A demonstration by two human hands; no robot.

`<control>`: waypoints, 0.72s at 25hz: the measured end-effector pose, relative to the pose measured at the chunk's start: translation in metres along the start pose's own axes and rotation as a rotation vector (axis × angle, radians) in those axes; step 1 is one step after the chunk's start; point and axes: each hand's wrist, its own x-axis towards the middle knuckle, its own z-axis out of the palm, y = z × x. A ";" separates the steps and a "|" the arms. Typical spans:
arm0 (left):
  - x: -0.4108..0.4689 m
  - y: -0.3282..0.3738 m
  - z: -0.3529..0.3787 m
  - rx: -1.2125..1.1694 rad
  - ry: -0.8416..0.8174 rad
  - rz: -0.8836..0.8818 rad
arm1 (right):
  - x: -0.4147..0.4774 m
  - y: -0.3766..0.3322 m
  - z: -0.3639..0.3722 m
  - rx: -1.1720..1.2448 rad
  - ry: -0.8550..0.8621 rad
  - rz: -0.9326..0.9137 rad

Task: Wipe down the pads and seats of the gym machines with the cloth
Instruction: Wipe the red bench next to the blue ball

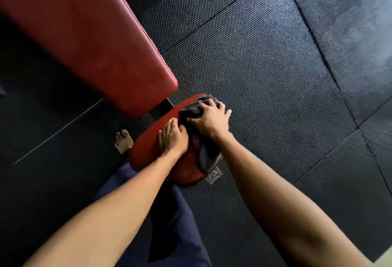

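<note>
A red bench seat pad [146,152] lies just below the long red back pad [84,33]. A dark cloth [203,152] is bunched on the seat's right side and drapes over its edge. My right hand [209,119] grips the upper bunch of the cloth with curled fingers near the seat's far end. My left hand [172,138] lies on the seat beside it, fingers resting flat on the pad and thumb touching the cloth.
Black textured rubber floor tiles [275,65] surround the bench. A black metal bracket [162,107] joins the two pads. A bare foot [123,141] stands left of the seat, and a leg in dark blue trousers [176,224] is below it. A small plastic piece [213,175] sits under the seat's right edge.
</note>
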 end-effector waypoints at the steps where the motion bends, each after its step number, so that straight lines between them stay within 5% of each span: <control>1: 0.001 0.000 0.001 0.002 0.009 0.016 | 0.015 -0.003 0.002 -0.019 0.019 0.010; 4: 0.002 -0.002 -0.001 0.009 0.010 0.028 | 0.027 -0.016 0.000 -0.072 0.083 0.044; 12: -0.002 0.002 0.000 0.082 -0.083 -0.068 | -0.025 0.015 -0.014 0.022 0.058 -0.269; 15: -0.001 0.001 0.004 0.059 -0.046 -0.071 | 0.042 0.010 -0.011 0.038 0.129 -0.096; 18: 0.001 0.001 0.006 0.037 -0.029 -0.079 | 0.083 0.016 -0.019 0.279 0.068 0.298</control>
